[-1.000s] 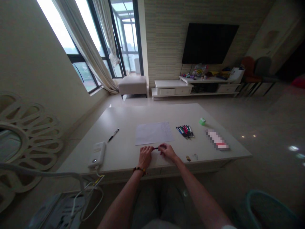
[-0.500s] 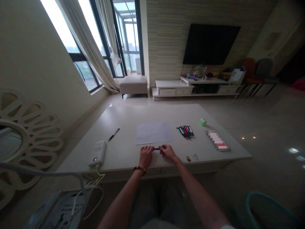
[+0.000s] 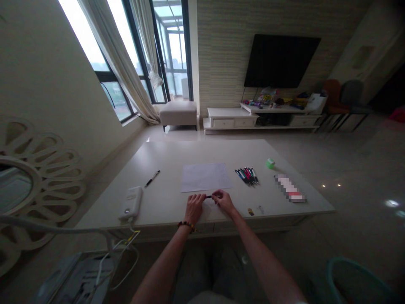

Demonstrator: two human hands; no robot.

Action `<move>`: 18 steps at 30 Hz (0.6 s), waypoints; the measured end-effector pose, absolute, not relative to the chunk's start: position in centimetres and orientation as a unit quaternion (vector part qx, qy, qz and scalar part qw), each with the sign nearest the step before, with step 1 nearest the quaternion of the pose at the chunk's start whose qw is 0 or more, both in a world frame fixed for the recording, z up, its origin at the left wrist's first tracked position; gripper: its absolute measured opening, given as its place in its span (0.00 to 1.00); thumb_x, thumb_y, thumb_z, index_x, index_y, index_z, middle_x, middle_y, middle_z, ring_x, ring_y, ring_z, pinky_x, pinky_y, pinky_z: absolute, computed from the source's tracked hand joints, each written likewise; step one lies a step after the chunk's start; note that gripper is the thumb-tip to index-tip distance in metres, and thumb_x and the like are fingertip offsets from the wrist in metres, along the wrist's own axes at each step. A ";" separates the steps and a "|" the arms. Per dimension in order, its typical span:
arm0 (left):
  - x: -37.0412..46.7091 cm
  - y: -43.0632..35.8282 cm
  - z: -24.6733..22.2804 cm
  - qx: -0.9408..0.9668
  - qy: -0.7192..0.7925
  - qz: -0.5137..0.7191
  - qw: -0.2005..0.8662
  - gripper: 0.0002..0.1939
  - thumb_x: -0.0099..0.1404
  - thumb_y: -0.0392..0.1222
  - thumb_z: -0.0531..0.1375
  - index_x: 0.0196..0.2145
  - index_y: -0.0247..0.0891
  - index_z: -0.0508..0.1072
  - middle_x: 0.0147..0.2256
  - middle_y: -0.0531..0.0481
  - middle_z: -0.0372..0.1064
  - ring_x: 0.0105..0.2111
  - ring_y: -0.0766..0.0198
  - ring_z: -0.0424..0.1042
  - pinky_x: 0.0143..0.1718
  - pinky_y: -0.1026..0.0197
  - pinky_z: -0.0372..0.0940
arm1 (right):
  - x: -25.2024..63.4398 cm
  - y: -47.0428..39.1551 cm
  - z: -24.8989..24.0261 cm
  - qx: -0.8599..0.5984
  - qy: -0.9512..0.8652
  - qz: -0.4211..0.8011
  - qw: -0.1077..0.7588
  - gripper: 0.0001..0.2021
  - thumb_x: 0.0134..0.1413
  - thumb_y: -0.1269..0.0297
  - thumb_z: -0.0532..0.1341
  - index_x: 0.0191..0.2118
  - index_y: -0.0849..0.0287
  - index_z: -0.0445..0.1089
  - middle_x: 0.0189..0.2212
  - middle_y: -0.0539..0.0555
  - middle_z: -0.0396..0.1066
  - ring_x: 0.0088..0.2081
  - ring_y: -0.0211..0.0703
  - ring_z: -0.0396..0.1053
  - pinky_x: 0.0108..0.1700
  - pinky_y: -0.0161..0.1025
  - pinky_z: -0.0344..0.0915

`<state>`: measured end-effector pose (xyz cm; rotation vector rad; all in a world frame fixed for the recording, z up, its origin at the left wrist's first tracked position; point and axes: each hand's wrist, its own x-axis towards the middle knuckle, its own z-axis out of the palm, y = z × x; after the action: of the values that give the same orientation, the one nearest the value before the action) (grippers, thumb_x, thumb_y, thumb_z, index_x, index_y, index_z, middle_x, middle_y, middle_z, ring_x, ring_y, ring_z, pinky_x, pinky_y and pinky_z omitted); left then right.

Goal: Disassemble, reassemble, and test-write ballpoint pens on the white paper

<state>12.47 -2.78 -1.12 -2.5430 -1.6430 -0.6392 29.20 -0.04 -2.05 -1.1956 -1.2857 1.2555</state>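
As your left hand (image 3: 194,206) and right hand (image 3: 223,201) clamp fingers on its ends, the dark pen (image 3: 209,196) between them (probably light, stiff, slick) should suit pinching there.

Held piece (image 3: 209,196): finish too small to tell
Desk (image 3: 167,157): smooth, glossy
Sheet (image 3: 205,177): matt paper
Pens (image 3: 247,173): smooth, plastic-looking
Curtain (image 3: 117,63): matt cloth
Back wall (image 3: 223,50): rough, ribbed
Floor (image 3: 348,162): polished, glossy
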 end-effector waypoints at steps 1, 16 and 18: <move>12.5 -2.8 -1.1 -0.823 -0.528 -0.210 0.021 0.13 0.63 0.31 0.48 0.43 0.42 0.65 0.36 0.50 0.67 0.37 0.61 0.63 0.40 0.57 0.54 | 29.2 -0.1 -2.1 -0.488 -0.519 0.512 0.480 0.21 0.35 0.48 0.64 0.29 0.62 0.67 0.22 0.52 0.70 0.18 0.35 0.65 0.16 0.30 0.56; 12.4 -2.8 -1.2 -0.819 -0.534 -0.209 -0.011 0.15 0.62 0.29 0.48 0.44 0.40 0.63 0.39 0.48 0.66 0.40 0.61 0.63 0.43 0.57 0.55 | 28.2 -0.4 -2.0 -0.493 -0.445 0.531 0.526 0.20 0.32 0.49 0.66 0.26 0.62 0.67 0.21 0.53 0.71 0.20 0.39 0.68 0.20 0.33 0.62; 12.4 -2.8 -1.1 -0.818 -0.540 -0.199 0.000 0.18 0.60 0.27 0.48 0.47 0.41 0.62 0.40 0.47 0.65 0.41 0.60 0.63 0.43 0.57 0.55 | 28.2 -0.5 -2.0 -0.475 -0.426 0.540 0.549 0.22 0.28 0.52 0.69 0.31 0.61 0.67 0.25 0.54 0.73 0.26 0.40 0.70 0.25 0.34 0.66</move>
<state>12.40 -2.85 -1.12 -2.5681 -1.6978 -0.6250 28.15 -0.51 -1.96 -1.1244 -1.0083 1.2775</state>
